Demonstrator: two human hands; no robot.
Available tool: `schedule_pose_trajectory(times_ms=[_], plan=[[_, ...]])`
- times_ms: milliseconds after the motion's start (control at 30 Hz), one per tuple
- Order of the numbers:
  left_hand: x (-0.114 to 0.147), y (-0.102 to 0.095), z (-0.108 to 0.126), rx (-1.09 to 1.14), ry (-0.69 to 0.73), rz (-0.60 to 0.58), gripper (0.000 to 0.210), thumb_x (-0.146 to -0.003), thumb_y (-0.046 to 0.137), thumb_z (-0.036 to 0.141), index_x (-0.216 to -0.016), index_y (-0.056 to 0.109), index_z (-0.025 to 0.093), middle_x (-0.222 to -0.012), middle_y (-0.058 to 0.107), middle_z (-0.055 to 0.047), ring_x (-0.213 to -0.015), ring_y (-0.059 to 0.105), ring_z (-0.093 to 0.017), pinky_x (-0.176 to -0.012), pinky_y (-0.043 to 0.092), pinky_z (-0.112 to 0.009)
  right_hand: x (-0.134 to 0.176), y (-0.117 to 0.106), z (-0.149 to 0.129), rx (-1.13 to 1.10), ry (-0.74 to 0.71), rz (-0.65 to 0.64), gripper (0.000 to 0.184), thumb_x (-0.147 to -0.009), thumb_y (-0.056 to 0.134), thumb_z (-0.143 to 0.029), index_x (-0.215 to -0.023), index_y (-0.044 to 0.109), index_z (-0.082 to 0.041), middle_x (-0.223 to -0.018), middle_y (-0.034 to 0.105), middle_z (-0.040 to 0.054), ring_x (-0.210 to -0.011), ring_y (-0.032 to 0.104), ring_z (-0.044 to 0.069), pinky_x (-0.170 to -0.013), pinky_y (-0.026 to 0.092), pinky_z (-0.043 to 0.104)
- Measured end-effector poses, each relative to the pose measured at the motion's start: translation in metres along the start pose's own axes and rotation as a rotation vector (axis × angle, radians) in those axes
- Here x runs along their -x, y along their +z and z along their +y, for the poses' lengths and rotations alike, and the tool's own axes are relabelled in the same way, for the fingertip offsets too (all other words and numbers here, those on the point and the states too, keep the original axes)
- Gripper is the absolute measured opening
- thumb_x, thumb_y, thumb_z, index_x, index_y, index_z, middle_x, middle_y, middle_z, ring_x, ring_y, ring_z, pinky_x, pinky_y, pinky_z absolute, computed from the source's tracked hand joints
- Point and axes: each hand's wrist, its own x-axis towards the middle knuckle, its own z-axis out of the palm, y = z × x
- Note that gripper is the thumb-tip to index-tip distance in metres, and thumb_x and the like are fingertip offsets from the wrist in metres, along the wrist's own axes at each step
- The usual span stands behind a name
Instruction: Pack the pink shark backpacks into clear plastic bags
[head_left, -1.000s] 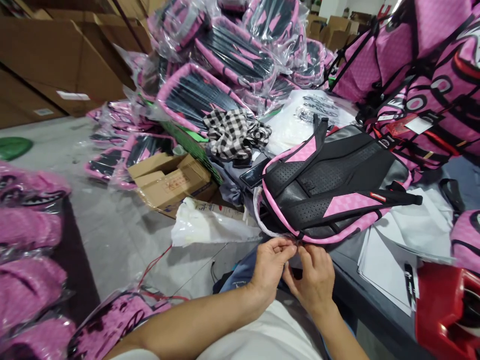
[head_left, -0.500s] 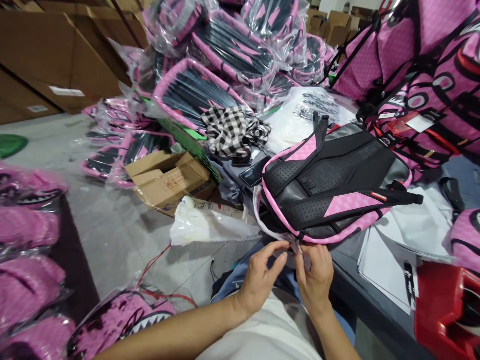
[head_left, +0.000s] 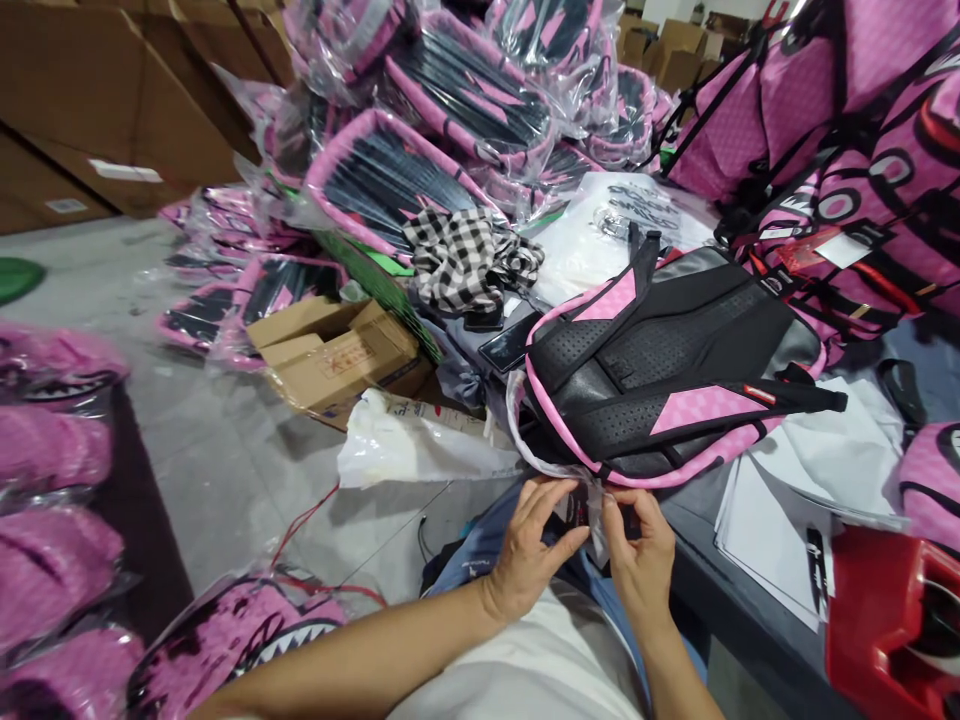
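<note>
A pink and black backpack (head_left: 675,350) lies with its straps and padded back facing up. Along its near left edge runs a gathered clear plastic bag (head_left: 541,462), whose loose end hangs down between my hands. My left hand (head_left: 525,550) has its fingertips at this plastic, thumb bent in below them. A small dark piece with reddish marks (head_left: 574,506) shows through the gap between thumb and fingers. On the other side, my right hand (head_left: 643,550) is closed with its thumb and curled fingers at the plastic's edge. Exactly how each fingertip grips is partly hidden.
Plastic-wrapped pink backpacks (head_left: 405,180) are heaped behind. An open carton (head_left: 337,360) and white plastic wrapping (head_left: 420,445) lie left of the table. A phone (head_left: 506,345), checkered cloth (head_left: 457,260), papers (head_left: 765,540) and a red object (head_left: 874,600) surround the backpack.
My hands have moved slightly apart, and more of the plastic's loose end shows between them. The small dark piece has come into sight. The backpack stays in place.
</note>
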Motion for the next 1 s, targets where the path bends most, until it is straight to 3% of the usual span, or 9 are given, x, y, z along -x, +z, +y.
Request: schedule_pose_trajectory(times_ms=[67,200,367,467,567,700,800,867,1000], plan=[[0.0,0.005,-0.002,-0.05,0.043,-0.045,0.036,-0.094,0.063,0.038,-0.126,0.063,0.022,-0.119,0.07,-0.01,-0.111,0.06,-0.026,-0.099,0.048,-0.041,-0.001,0.001,-0.001,0.011,-0.018,0.014,0.018,-0.096,0.058,-0.03,-0.082,0.066,-0.021,-0.077,0.065,0.0,-0.068,0.058,0.016,-0.064,0.046,0.027],[-0.004,0.019,-0.005,-0.146,0.041,-0.037,0.015,-0.095,0.061,0.036,-0.101,0.068,0.023,-0.099,0.067,-0.006,-0.099,0.059,-0.024,-0.091,0.05,-0.038,0.0,0.002,0.0,0.03,-0.024,0.025,0.017,-0.095,0.058,-0.03,-0.081,0.066,-0.022,-0.076,0.064,0.0001,-0.068,0.058,0.016,-0.063,0.046,0.027],[-0.001,0.016,-0.004,-0.027,0.105,-0.061,0.01,-0.094,0.063,0.032,-0.096,0.068,0.023,-0.109,0.066,-0.007,-0.107,0.061,-0.023,-0.096,0.049,-0.038,0.0,0.004,0.0,0.031,-0.028,0.034,0.016,-0.096,0.058,-0.028,-0.083,0.064,-0.022,-0.077,0.064,-0.0002,-0.07,0.059,0.016,-0.064,0.047,0.027],[-0.003,0.014,-0.003,0.139,-0.097,-0.045,0.017,-0.09,0.065,0.034,-0.101,0.064,0.022,-0.097,0.069,-0.005,-0.093,0.064,-0.021,-0.086,0.051,-0.032,0.002,0.002,0.001,0.046,-0.109,0.029,0.005,-0.093,0.062,-0.026,-0.094,0.064,-0.022,-0.085,0.066,0.0013,-0.075,0.061,0.017,-0.069,0.049,0.029],[-0.007,0.017,-0.002,0.279,-0.291,-0.043,0.021,-0.085,0.066,0.037,-0.099,0.067,0.022,-0.092,0.071,-0.004,-0.088,0.064,-0.021,-0.085,0.049,-0.031,0.009,-0.001,0.007,0.127,-0.21,-0.029,0.027,-0.089,0.062,-0.024,-0.116,0.06,-0.022,-0.099,0.067,0.0054,-0.088,0.062,0.021,-0.078,0.052,0.036],[-0.012,0.024,-0.001,0.466,-0.412,-0.076,0.031,-0.077,0.073,0.043,-0.098,0.073,0.02,-0.101,0.074,-0.006,-0.099,0.064,-0.026,-0.094,0.046,-0.033,0.017,0.002,0.017,0.407,-0.332,-0.02,0.051,-0.089,0.06,-0.029,-0.138,0.049,-0.019,-0.107,0.066,0.0108,-0.096,0.061,0.027,-0.083,0.051,0.045],[-0.015,0.028,-0.005,0.513,-0.487,-0.07,0.033,-0.077,0.071,0.049,-0.088,0.075,0.019,-0.088,0.073,-0.005,-0.088,0.062,-0.024,-0.084,0.047,-0.031,0.014,0.003,0.02,0.447,-0.402,0.07,0.043,-0.094,0.059,-0.028,-0.135,0.051,-0.018,-0.097,0.068,0.0091,-0.086,0.063,0.025,-0.077,0.051,0.041],[-0.017,0.03,-0.009,0.515,-0.518,-0.001,0.034,-0.078,0.068,0.052,-0.075,0.073,0.019,-0.076,0.069,-0.003,-0.079,0.059,-0.021,-0.079,0.046,-0.03,0.009,-0.002,0.02,0.389,-0.384,0.096,0.032,-0.096,0.06,-0.027,-0.127,0.056,-0.02,-0.091,0.07,0.0063,-0.079,0.064,0.021,-0.073,0.052,0.036],[-0.02,0.031,-0.009,0.622,-0.564,0.111,0.026,-0.073,0.072,0.044,-0.073,0.074,0.017,-0.081,0.072,-0.004,-0.086,0.061,-0.021,-0.086,0.046,-0.031,0.005,-0.012,0.017,0.287,-0.305,0.048,0.02,-0.098,0.059,-0.025,-0.117,0.059,-0.021,-0.095,0.072,0.0054,-0.081,0.069,0.018,-0.074,0.055,0.031]])
